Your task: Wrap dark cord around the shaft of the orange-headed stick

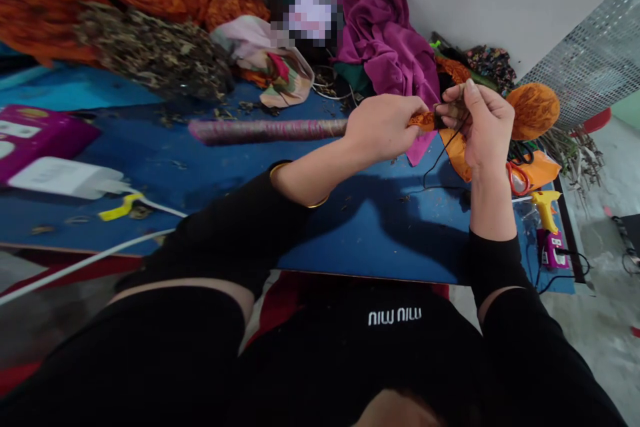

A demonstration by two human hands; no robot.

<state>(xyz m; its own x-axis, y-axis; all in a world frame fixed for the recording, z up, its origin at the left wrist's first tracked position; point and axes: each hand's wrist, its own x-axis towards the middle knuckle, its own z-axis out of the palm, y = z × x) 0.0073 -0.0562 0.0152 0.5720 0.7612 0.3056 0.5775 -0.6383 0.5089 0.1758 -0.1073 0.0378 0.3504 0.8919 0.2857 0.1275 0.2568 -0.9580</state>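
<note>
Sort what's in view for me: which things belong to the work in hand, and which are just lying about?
Likely in the work:
- wrapped rod, in the left hand
- black cord, at the right hand
- orange ball, perhaps joined to the rod

Probably just lying about:
- yellow glue gun
- white adapter
- magenta cloth
- dried plant matter

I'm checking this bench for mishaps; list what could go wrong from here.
The dark thread at the right hand hangs slack and might tangle. The wrapped rod, its long end jutting from the left hand, could twist. The yellow glue gun, near the edge of the table, might get knocked off.
</note>
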